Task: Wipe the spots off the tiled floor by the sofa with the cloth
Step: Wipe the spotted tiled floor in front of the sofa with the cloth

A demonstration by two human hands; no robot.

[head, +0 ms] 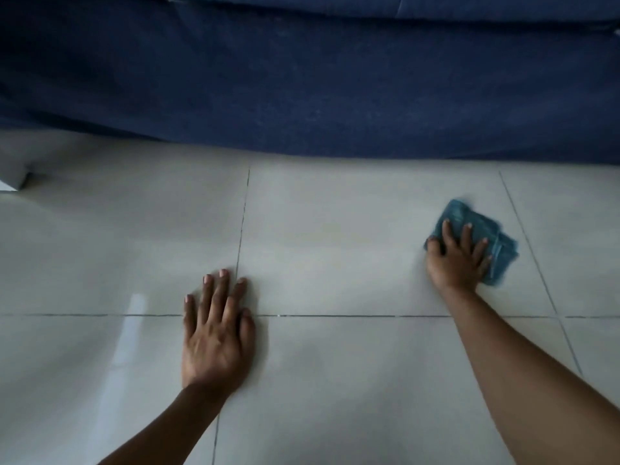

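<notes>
A folded teal cloth [488, 229] lies flat on the pale grey tiled floor [335, 236] to the right of centre. My right hand [458, 258] presses down on it, fingers spread over the cloth, which looks slightly blurred. My left hand [216, 333] rests flat on the floor at centre left, palm down, fingers apart, over a crossing of grout lines, and it holds nothing. I cannot make out distinct spots on the tiles; only a faint yellowish tint shows near the middle tile.
A dark blue sofa [318, 82] fills the top of the view, its lower edge meeting the floor just beyond the cloth. A pale object's corner [13, 179] shows at the far left edge. Glare streaks the tiles at lower left.
</notes>
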